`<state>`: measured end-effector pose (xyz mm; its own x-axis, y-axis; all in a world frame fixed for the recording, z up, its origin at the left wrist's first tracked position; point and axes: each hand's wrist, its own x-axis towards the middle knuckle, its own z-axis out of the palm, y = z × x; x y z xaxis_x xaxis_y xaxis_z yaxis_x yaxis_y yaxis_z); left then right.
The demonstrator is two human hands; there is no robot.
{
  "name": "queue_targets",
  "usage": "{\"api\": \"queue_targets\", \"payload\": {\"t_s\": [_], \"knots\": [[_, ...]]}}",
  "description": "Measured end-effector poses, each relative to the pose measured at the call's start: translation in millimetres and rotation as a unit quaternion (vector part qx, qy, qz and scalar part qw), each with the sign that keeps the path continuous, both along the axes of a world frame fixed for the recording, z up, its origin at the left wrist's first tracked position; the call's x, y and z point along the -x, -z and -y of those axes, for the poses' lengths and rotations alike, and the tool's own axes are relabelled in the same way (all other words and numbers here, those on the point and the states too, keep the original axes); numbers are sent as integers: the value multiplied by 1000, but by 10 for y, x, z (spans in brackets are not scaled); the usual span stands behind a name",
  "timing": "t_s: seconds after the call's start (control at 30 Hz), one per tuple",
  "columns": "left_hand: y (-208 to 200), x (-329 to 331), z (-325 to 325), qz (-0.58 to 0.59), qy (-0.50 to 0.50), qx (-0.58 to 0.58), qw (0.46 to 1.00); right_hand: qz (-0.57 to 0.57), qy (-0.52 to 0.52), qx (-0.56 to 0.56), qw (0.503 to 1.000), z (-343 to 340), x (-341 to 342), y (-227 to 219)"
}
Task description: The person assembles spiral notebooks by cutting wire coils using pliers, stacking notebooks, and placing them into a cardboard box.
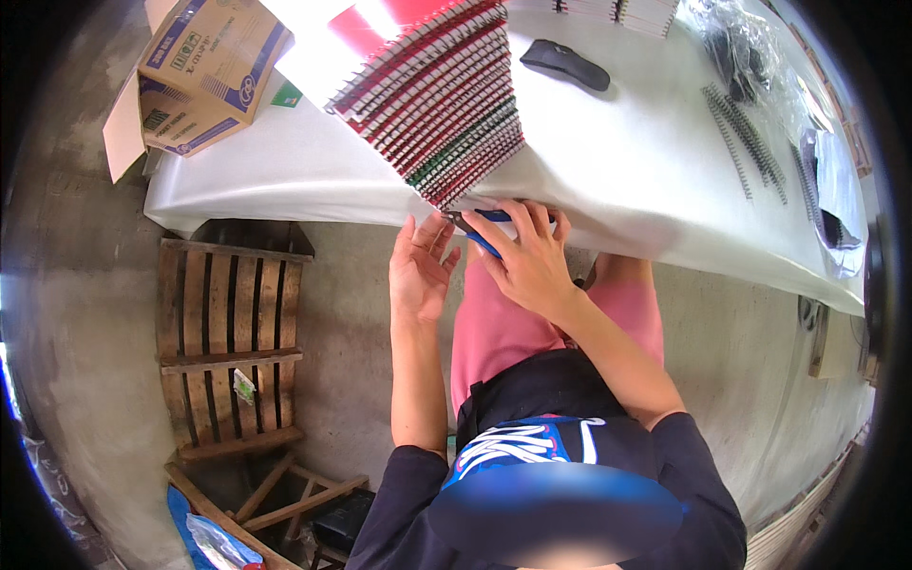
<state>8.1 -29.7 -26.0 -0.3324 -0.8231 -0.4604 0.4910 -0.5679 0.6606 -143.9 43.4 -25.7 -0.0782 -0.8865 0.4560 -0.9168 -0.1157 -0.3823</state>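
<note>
White cloth covers the surface, where a fanned row of spiral-bound notebooks runs to its near edge. Just below that row, the right hand has its fingers clenched around blue-handled pliers at the nearest notebook's wire. Beside it, the left hand is released, fingers spread, touching the edge.

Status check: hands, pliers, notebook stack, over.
Right hand gripping blue-handled pliers at table edge. Left hand open beside notebook stack. Nothing blocking.
</note>
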Motion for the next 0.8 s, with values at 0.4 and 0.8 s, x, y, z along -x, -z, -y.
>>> {"api": "queue_targets", "payload": {"t_s": [0.4,0.8], "knots": [[-29,48,27,131,-62,57,988,286,-91,-109,948,53,60,108],[-88,-44,59,116,-29,39,992,24,1,25,999,68,-6,18]]}}
